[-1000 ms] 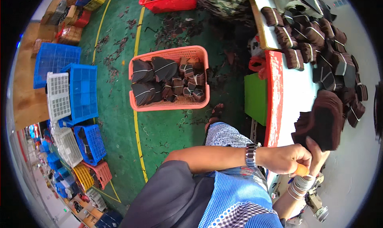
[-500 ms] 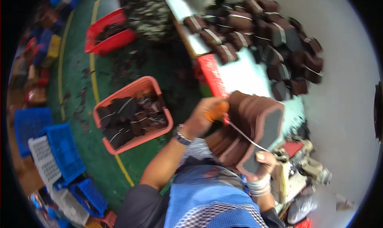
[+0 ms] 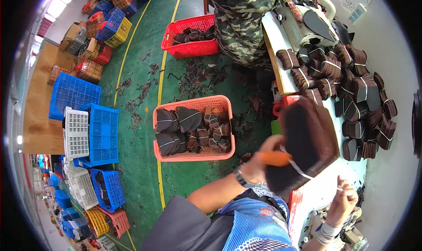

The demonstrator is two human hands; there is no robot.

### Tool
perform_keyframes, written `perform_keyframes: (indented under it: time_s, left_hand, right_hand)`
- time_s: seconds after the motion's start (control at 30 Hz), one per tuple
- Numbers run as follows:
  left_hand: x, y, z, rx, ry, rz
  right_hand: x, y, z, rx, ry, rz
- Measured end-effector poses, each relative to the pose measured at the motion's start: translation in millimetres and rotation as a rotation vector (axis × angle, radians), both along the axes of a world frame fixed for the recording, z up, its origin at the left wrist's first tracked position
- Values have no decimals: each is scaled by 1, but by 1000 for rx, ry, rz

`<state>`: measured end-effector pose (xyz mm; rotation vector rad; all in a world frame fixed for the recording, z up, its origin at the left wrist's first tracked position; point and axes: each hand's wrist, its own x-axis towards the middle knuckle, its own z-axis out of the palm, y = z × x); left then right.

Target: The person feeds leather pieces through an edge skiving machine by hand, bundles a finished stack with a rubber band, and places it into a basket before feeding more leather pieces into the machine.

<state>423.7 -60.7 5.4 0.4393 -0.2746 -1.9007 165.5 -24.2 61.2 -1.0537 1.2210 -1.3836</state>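
Observation:
My left hand [image 3: 259, 165], an orange cover on one finger, grips a thick stack of dark sole-shaped pieces [image 3: 303, 137]. The stack has a black face and brown layered edges, and a white band [image 3: 301, 168] crosses its lower part. It is tilted and blurred by motion above the table's near edge. Apart from the stack, at lower right, my right hand [image 3: 343, 202] is raised with fingers curled; a small pale bit shows at the fingertips, too small to name. Several white bands [image 3: 327, 233] circle my right wrist.
Banded bundles [image 3: 365, 93] crowd the white table [image 3: 318, 207] along the wall. A pink basket [image 3: 193, 158] of bundles and a red basket [image 3: 191, 52] stand on the scrap-strewn green floor [image 3: 138, 172]. A person in camouflage [image 3: 241, 27] is at the table's far end. Blue crates [image 3: 103, 137] stand left.
The stack has turned so its black face shows, with the white band now across it. My right hand has let go of the stack and moved away to the right. The view has shifted left.

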Motion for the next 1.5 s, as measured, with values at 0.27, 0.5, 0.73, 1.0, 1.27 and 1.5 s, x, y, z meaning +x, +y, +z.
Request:
perform_keyframes:
  time_s: [0.27, 0.5, 0.73, 1.0, 1.27, 1.5]
  left_hand:
    - [-32, -13, 19, -802, -390, -1077]
    - [-7, 5, 27, -584, -118, -643]
    - [62, 20, 18, -662, -1119, -398]
    - [54, 11, -32, -198, -982, -581]
    - [61, 66, -83, 157, -328, -275]
    - [129, 58, -172, 688, -473, 18]
  right_hand:
    - [36, -43, 25, 88, 689, 286]
    - [59, -46, -14, 489, -510, 440]
    - [57, -37, -5, 537, 320, 400]
    - [106, -19, -11, -406, 1189, 348]
    - [93, -1, -31, 456, 161, 300]
    - [89, -31, 45, -139, 554, 390]
